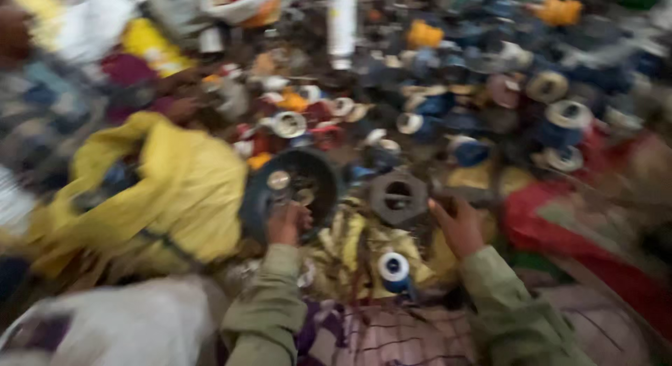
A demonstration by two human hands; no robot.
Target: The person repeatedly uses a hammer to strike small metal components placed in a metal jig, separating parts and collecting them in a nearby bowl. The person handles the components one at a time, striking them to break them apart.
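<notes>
Right at the middle, a dark round bowl (297, 180) tilts toward the camera with small discs inside, and the left hand (285, 222) grips its lower rim, fingers curled over the edge. Just beside it lies a dark hexagonal nut-like block (398, 196), with the right hand (458, 226) touching its right side, though blur hides whether those fingers pinch or only rest. Farther out lie a yellow cloth bundle (175, 191), a blue-and-white spool (394, 269) between the olive sleeves, and a heap of spools (532, 107).
</notes>
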